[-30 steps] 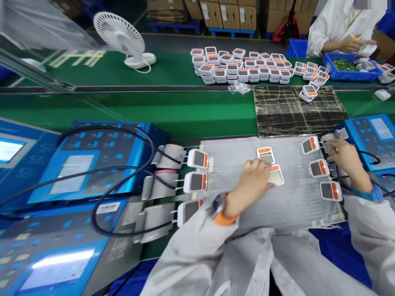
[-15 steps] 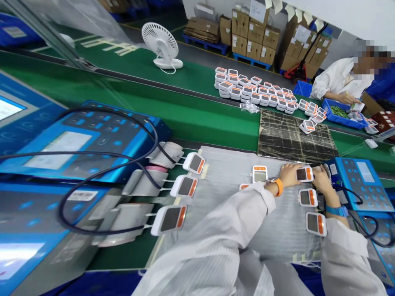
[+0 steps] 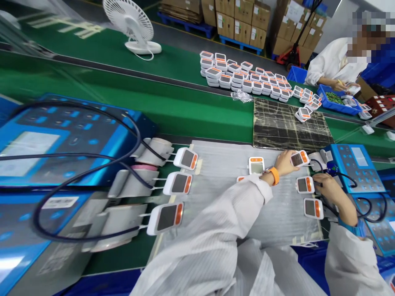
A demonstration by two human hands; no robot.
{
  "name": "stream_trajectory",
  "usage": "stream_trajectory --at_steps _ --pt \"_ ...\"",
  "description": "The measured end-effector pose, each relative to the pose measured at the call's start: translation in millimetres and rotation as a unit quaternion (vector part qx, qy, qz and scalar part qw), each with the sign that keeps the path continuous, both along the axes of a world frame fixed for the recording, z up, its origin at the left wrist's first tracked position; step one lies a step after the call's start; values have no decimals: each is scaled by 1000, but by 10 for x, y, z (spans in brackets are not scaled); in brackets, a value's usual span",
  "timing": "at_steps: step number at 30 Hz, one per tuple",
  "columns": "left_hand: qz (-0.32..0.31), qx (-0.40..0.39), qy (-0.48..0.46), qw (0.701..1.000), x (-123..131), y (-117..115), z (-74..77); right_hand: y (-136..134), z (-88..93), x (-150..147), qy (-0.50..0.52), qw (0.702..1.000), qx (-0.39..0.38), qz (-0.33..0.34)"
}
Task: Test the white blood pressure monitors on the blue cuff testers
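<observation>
My left hand (image 3: pixel 284 163) grips a small white device with a dark screen and orange button strip (image 3: pixel 298 158), tilted above the far right of the pale mat. A thin white lead runs from its right side toward a white cuff-like roll (image 3: pixel 317 159). My right hand (image 3: pixel 328 186) is at the right edge of a second such device (image 3: pixel 305 185), its fingers bent together; whatever is between them is hidden. Nearer me lies a third device (image 3: pixel 313 209). Left of my left hand, another device (image 3: pixel 256 165) stands on the mat, and one more is partly covered by my sleeve.
Blue testers with screens stand at left (image 3: pixel 74 135) and right (image 3: pixel 354 168), trailing dark cables. Three devices (image 3: pixel 177 183) plug into white rolls on the left. Beyond are a black board (image 3: pixel 290 125), stacked devices (image 3: pixel 237 78), a fan (image 3: pixel 135 28) and a co-worker (image 3: pixel 330 61).
My right hand has left the device in my left hand and moved nearer me, to the second device. The held device is now tilted. The whole view has shifted.
</observation>
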State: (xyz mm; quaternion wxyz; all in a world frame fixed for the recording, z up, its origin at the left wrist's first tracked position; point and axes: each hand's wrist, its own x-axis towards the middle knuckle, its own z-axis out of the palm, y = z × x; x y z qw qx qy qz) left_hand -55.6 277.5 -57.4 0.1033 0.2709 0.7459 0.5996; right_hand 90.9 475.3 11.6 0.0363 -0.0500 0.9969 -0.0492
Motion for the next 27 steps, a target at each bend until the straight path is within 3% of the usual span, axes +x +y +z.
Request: stream_trajectory --at_steps 3,7,12,16,19,21,24,27 --pt "0 14 -63 998 -30 25 1 -94 -73 162 4 999 44 7" --pt "6 12 -79 997 -72 26 27 -139 -105 170 13 999 38 3" --pt "18 -43 -23 999 -157 -40 126 -153 -27 162 31 999 -12 -21" --pt "-22 -26 20 999 -207 -79 213 -240 97 126 106 988 -88 -74" --pt "-61 25 65 996 -142 -92 307 -343 217 -29 163 950 -198 -176" --pt "-84 49 90 991 -65 -110 388 -414 291 -179 130 914 -304 -236" --pt "-100 50 112 987 29 -172 506 -514 382 -369 33 854 -450 -261" --pt "-105 45 126 985 62 -277 581 -623 467 -441 6 809 -523 -267"
